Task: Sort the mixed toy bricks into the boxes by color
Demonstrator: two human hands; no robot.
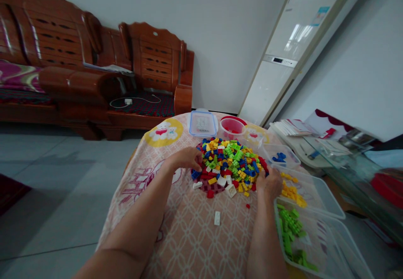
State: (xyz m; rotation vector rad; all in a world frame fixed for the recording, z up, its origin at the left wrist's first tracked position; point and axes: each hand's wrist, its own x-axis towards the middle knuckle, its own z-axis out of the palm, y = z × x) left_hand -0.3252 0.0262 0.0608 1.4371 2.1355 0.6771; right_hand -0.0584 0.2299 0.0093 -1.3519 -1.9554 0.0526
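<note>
Basically, the multicoloured plastic brick heap [233,161]'s got the left hand [189,158] at 9 o'clock, right hand [270,182] at 4; can't tell if either grip's clamped.

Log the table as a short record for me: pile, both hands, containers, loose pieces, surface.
Pile: mixed-colour toy bricks
Left hand: at the pile's left edge; grip unclear
Right hand: at the pile's right edge; grip unclear
Clear containers, right side: blue pieces farthest, yellow pieces between, green pieces nearest
Round tub: beyond the pile, red pieces inside
Loose: white brick, small red piece
Surface: patterned tablecloth
</note>
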